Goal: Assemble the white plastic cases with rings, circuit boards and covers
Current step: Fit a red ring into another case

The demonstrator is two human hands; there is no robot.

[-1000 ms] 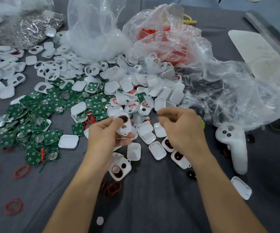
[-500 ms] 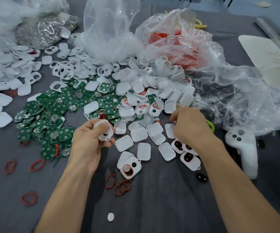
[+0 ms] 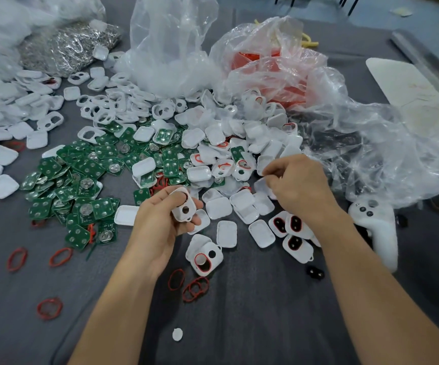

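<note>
The left hand (image 3: 165, 219) grasps a white case (image 3: 184, 208) between thumb and fingers, just above the counter (image 3: 252, 325). The case's face, with its two holes, is turned up. The right hand (image 3: 301, 187) reaches into the heap of covers (image 3: 242, 206), fingers curled and tips drawn together. I cannot tell whether they pinch anything.

Green boards (image 3: 81, 175) lie heaped left of the left hand, some showing round silver cells. Loose red rings (image 3: 196, 287) lie on the counter beside the left forearm, with more farther left. A ringed case (image 3: 205, 256) rests on another white piece between the two forearms. Three filled cases (image 3: 296, 234), each with a red ring and a black insert, lie touching one another under the right wrist.

Behind the boards lies a spread of white frames (image 3: 123, 101) with open holes. At the back stand a clear bag (image 3: 171, 48), a bag of red parts (image 3: 271, 61) and a heap of silver parts (image 3: 68, 46). A white controller (image 3: 378, 233) lies right of the right forearm, partly under crumpled film. A small white disc (image 3: 177, 334) lies alone near the front edge, and a black part (image 3: 315, 272) lies beside the right forearm.
</note>
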